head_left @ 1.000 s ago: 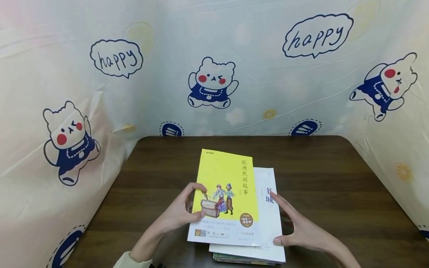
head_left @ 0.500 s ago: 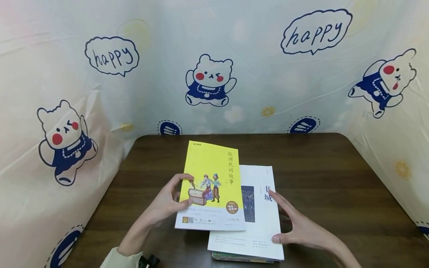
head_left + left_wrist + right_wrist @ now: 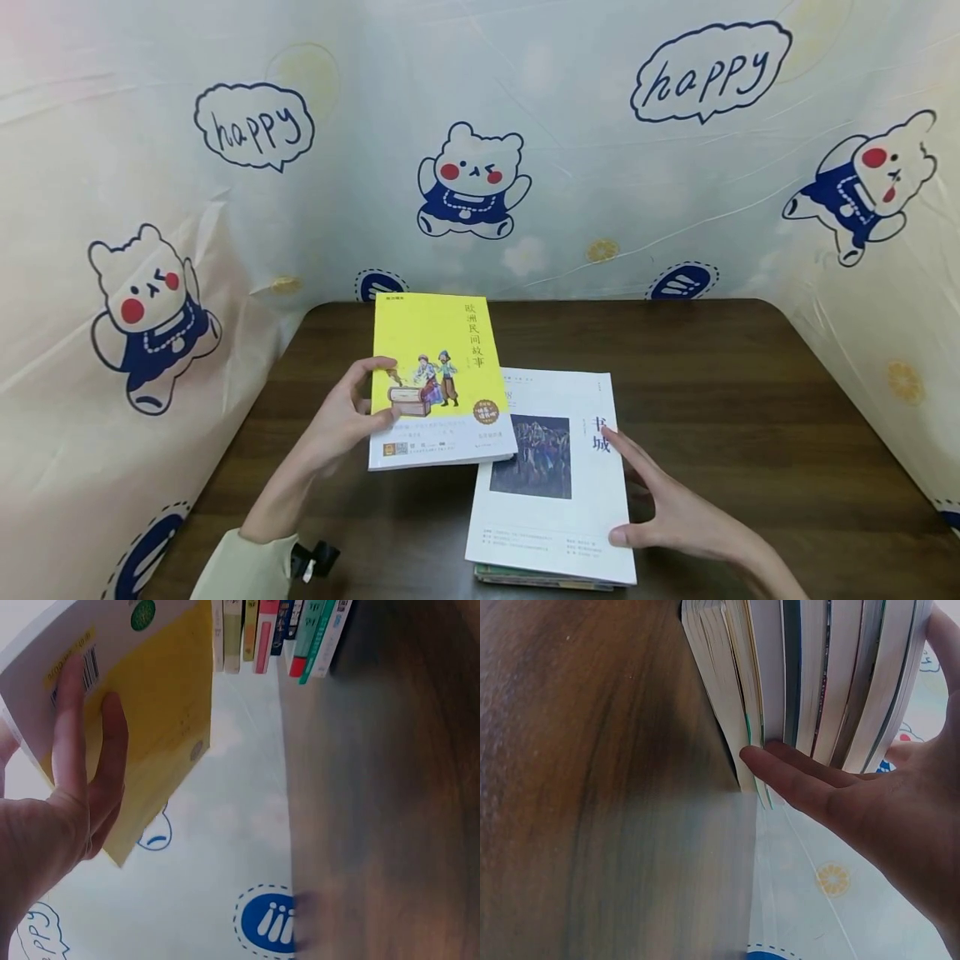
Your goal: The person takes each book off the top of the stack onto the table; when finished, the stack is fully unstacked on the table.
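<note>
My left hand [image 3: 333, 421] grips a yellow storybook [image 3: 431, 329] by its left edge, thumb on the front cover. In the left wrist view, fingers [image 3: 70, 731] spread across the book's back cover near the barcode. The storybook is raised, its lower right corner overlapping a white magazine [image 3: 547, 517] with a dark picture. That magazine tops a stack of books [image 3: 847, 682] whose page edges show in the right wrist view. My right hand [image 3: 671, 508] rests against the stack's right side, with extended fingers [image 3: 795, 780] touching the page edges.
The stack stands on a dark wooden table [image 3: 712, 400], and its spines [image 3: 285, 634] show in the left wrist view. A pale patterned curtain [image 3: 570, 200] surrounds the table's back and sides. A black device [image 3: 318, 560] sits at the left wrist.
My left hand has lifted the yellow storybook off the magazine and carried it left and away from me, uncovering the dark picture. My right hand has stayed at the stack.
</note>
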Demonstrator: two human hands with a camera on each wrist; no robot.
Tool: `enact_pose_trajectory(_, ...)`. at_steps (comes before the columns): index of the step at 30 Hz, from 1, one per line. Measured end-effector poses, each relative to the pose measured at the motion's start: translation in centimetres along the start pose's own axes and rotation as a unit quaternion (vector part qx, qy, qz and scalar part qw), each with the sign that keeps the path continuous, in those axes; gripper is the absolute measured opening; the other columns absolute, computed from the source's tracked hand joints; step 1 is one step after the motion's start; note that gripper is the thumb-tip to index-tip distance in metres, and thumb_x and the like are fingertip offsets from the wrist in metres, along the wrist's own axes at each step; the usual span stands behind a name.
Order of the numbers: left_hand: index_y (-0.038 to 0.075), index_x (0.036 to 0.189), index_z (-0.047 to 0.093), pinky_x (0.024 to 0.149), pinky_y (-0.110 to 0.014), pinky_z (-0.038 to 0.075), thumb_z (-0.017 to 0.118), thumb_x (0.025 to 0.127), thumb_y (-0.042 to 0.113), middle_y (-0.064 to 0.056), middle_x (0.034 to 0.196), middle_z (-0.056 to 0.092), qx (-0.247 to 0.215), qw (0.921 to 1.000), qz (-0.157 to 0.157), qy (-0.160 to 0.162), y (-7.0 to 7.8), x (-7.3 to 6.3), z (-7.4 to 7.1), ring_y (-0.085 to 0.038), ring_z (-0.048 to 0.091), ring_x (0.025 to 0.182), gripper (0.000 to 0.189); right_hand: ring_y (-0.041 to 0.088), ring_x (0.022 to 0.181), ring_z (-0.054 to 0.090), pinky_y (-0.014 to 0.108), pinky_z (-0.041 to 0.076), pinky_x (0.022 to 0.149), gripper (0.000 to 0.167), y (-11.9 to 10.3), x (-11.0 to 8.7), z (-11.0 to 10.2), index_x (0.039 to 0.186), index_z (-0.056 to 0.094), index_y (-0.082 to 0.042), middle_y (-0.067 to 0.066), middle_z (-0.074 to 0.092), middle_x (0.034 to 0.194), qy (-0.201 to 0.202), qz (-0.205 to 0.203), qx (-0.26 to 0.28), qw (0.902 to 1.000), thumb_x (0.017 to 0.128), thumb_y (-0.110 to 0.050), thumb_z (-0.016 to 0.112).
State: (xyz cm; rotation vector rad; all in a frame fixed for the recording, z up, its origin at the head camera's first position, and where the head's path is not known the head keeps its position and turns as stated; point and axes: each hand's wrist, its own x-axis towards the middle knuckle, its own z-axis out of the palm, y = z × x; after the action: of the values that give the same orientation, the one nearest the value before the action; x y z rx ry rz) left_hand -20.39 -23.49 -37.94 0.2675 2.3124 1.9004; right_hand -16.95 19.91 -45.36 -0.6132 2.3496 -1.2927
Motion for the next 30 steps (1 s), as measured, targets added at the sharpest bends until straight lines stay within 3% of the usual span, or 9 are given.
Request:
enact_pose_trajectory(10,0.008,0.146,0.025,0.068,-0.035,0.057,0.066,0.087,0.001,-0.024,0.137,0.031,0.018,0.9995,0.003,0.026,0.6,1.1,-2.0,-0.026,0.067,0.088,0.073,0.045,0.138,0.018,0.075,0.029,0.092,0.105,-0.1,0.1,0.2,0.153,0.005,-0.041,0.010,0.000,0.160,-0.004,0.005,0.004,1.0000,0.078,-0.033,0.078)
enact_pose_trajectory(18,0.008,0.148,0.026,0.066,-0.035,0.057,0.065,0.086,-0.002,-0.026,0.134,0.034,0.061,0.9974,0.019,0.032,1.1,2.3,-4.1,-0.027,0.065,0.087,0.074,0.047,0.138,0.017,0.075,0.028,0.093,0.104,-0.2,0.2,0.2,0.153,0.004,-0.043,0.010,-0.001,0.160,-0.004,0.013,0.005,0.9999,0.079,-0.032,0.077)
enact_pose_trajectory(23,0.009,0.151,0.024,0.067,-0.033,0.056,0.066,0.086,0.000,-0.027,0.131,0.040,0.094,0.9950,-0.002,0.032,0.7,2.9,-5.1,-0.029,0.063,0.088,0.078,0.045,0.138,0.019,0.074,0.029,0.094,0.104,-0.1,0.1,0.1,0.153,0.005,-0.042,0.010,0.000,0.160,-0.004,0.009,0.008,0.9999,0.079,-0.031,0.077)
enact_pose_trajectory(30,0.012,0.153,0.023,0.066,-0.035,0.056,0.065,0.086,0.001,-0.030,0.125,0.047,0.092,0.9950,-0.032,0.023,-0.6,4.0,-6.2,-0.027,0.065,0.084,0.080,0.045,0.138,0.019,0.074,0.029,0.093,0.104,0.0,-0.2,0.0,0.153,0.005,-0.041,0.010,0.001,0.160,-0.003,0.008,0.008,0.9999,0.079,-0.031,0.077)
